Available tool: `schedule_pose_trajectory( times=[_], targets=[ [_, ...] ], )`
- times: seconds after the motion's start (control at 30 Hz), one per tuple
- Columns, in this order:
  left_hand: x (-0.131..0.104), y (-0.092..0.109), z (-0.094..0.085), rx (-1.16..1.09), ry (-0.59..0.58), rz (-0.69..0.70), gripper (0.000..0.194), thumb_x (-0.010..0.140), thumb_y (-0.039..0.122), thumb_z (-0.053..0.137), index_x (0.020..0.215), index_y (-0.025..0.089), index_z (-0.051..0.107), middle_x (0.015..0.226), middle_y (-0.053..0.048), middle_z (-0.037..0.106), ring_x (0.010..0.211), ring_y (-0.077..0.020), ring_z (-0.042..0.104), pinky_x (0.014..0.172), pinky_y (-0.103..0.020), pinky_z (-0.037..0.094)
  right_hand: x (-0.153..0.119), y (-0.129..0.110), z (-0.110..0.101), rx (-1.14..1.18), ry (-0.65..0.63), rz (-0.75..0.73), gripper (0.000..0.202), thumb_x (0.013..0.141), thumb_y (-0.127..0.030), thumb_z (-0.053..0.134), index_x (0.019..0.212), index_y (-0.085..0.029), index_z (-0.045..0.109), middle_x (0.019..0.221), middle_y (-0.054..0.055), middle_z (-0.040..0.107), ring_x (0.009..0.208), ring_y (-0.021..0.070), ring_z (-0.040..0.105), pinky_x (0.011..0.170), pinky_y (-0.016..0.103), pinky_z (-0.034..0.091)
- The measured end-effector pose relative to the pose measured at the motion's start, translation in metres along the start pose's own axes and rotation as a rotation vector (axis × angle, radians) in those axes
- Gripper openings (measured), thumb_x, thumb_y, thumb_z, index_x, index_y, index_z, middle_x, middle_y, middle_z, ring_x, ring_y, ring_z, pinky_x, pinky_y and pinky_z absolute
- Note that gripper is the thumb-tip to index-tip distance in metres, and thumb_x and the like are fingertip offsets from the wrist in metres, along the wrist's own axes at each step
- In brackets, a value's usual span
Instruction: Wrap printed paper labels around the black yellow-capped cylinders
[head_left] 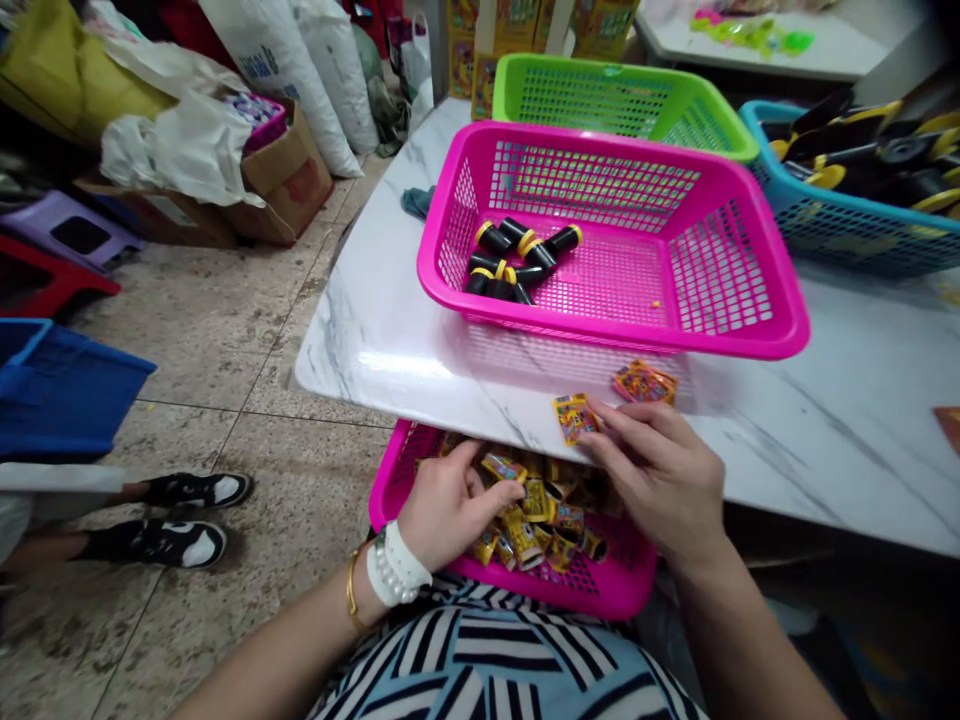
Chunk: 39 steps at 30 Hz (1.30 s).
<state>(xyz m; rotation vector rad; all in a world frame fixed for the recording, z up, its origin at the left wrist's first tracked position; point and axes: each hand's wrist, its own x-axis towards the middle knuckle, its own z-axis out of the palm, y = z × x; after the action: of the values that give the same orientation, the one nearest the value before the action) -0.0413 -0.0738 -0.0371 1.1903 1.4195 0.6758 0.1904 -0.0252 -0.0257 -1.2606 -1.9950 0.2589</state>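
My right hand (pixel 656 470) pinches a small yellow printed sticker (pixel 574 420) at the table's near edge, thumb and finger on its right side. Just behind that hand lies a small stack of similar orange-and-pink stickers (pixel 643 383) on the marbled tabletop. My left hand (pixel 450 505) reaches into the lower pink basket (pixel 630 590) on my lap, its fingers curled and partly hidden; what they hold, if anything, I cannot make out. Around it lie many short tubes (pixel 521 535) wrapped in yellow printed labels.
A larger pink basket (pixel 615 335) on the table (pixel 360 365) holds several black tubes with yellow rims (pixel 536 250). Behind it stand a green basket (pixel 600 75) and a blue basket (pixel 862 220) of black-and-yellow parts. Another person's shoes (pixel 187 545) are on the floor at left.
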Motion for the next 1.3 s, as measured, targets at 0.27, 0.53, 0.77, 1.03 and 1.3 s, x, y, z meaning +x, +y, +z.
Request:
schedule_pose_trajectory(
  times=[0.27, 0.53, 0.77, 1.03, 1.3],
  targets=[
    [-0.002, 0.03, 0.001, 0.043, 0.248, 0.329, 0.028, 0.09, 0.038, 0.07, 0.103, 0.013, 0.073, 0.053, 0.002, 0.061, 0.046, -0.01, 0.052, 0.047, -0.021, 0.042, 0.009, 0.004, 0.01, -0.11, -0.042, -0.042, 0.013, 0.095, -0.024, 0.065, 0.085, -0.021, 0.072, 0.079, 0.002, 0.067, 0.074, 0.016, 0.067, 0.07, 0.029, 0.055],
    [0.021, 0.045, 0.0, -0.215, 0.138, 0.181, 0.026, 0.089, 0.041, 0.069, 0.095, 0.015, 0.068, 0.052, 0.005, 0.059, 0.035, -0.0067, 0.048, 0.037, -0.016, 0.036, 0.016, 0.01, 0.009, -0.038, -0.137, -0.041, 0.009, 0.094, -0.028, 0.067, 0.095, -0.022, 0.074, 0.1, 0.006, 0.07, 0.088, 0.0191, 0.07, 0.077, 0.032, 0.058],
    [0.03, 0.045, 0.011, -0.314, 0.103, 0.149, 0.032, 0.087, 0.045, 0.069, 0.095, 0.015, 0.064, 0.059, 0.004, 0.061, 0.035, -0.0073, 0.05, 0.035, -0.017, 0.034, 0.014, 0.003, 0.015, -0.091, -0.019, -0.079, 0.013, 0.095, -0.021, 0.063, 0.082, -0.021, 0.068, 0.081, 0.003, 0.067, 0.076, 0.0167, 0.066, 0.073, 0.03, 0.054],
    [0.034, 0.055, 0.019, -0.384, 0.038, 0.176, 0.028, 0.086, 0.039, 0.071, 0.095, 0.013, 0.068, 0.073, -0.001, 0.067, 0.045, -0.0067, 0.05, 0.043, -0.018, 0.039, 0.006, -0.026, 0.007, -0.02, 0.268, -0.198, 0.02, 0.086, -0.009, 0.074, 0.1, -0.024, 0.071, 0.088, 0.003, 0.066, 0.076, 0.0166, 0.065, 0.068, 0.03, 0.056],
    [0.007, 0.057, 0.023, -0.228, 0.36, 0.421, 0.011, 0.085, 0.026, 0.073, 0.086, 0.016, 0.078, 0.083, -0.007, 0.075, 0.064, -0.0131, 0.061, 0.063, -0.025, 0.05, -0.001, -0.03, 0.005, -0.097, 0.296, -0.242, 0.038, 0.082, -0.003, 0.077, 0.112, -0.026, 0.071, 0.095, 0.004, 0.069, 0.082, 0.0177, 0.069, 0.076, 0.031, 0.06]
  ],
)
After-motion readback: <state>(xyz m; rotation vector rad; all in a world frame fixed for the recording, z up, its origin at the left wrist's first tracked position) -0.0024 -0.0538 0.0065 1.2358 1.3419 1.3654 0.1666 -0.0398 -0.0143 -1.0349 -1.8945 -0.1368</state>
